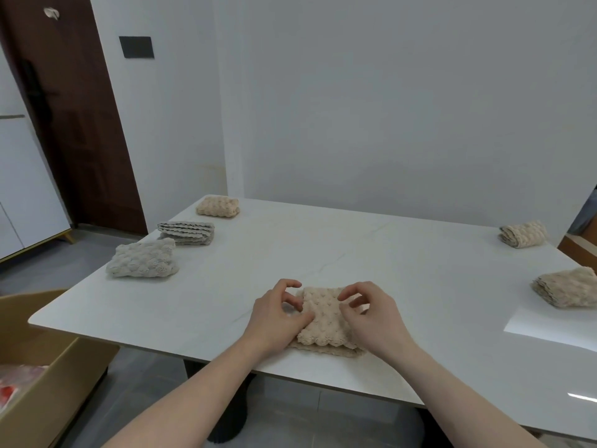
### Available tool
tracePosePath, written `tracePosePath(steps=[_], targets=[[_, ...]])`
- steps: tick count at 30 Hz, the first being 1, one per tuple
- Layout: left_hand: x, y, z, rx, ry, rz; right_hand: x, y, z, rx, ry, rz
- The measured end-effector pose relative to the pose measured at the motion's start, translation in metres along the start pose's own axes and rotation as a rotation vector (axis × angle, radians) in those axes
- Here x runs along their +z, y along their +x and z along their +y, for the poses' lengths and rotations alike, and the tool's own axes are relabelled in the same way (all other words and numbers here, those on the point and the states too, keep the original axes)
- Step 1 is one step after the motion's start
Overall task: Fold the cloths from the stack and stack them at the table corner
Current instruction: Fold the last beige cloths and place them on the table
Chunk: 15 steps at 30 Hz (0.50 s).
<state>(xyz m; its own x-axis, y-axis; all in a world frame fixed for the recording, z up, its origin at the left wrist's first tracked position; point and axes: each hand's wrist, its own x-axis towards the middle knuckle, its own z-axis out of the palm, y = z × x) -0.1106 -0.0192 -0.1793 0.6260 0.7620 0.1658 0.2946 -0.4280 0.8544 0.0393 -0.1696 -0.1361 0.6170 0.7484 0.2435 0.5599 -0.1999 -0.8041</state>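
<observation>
Two hands work one beige cloth (pixel 324 318) at the near edge of the tabletop (pixel 371 253). The left hand (pixel 277 318) has its fingers (pixel 290 283) curled and its thumb tip touching the cloth's left edge; whether it truly pinches the fabric I cannot tell. The right hand (pixel 374 315) hovers over the right edge, fingers curled with their tips just above or on the cloth, and no clear grasp shows. The cloth looks folded already, one layer sitting on a wider one beneath, so I judge this a last fold or a tidy-up.

Further out, three cloths line the left edge: a grey folded one (pixel 143 258), a grey layered pile (pixel 187 232), and a beige folded one (pixel 218 206) at the far left corner. Two beige bundles sit on the right side, one (pixel 523 233) at the far right corner and one (pixel 567 287) by the right edge. Which is the source stack I can't say.

Open room is plentiful across the middle and far side. The cloth's front hem lies close to the near edge, so a pull toward the body could drag it off.
</observation>
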Motion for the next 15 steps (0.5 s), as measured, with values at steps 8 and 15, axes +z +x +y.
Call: tracePosePath(steps=[8, 15], targets=[[-0.002, 0.0, 0.001, 0.017, -0.1, 0.051, 0.009, -0.015, 0.031, -0.149, -0.197, -0.086], [0.004, 0.0, -0.002, 0.211, 0.227, 0.016, 0.021, -0.016, 0.04, -0.19, -0.344, -0.089]])
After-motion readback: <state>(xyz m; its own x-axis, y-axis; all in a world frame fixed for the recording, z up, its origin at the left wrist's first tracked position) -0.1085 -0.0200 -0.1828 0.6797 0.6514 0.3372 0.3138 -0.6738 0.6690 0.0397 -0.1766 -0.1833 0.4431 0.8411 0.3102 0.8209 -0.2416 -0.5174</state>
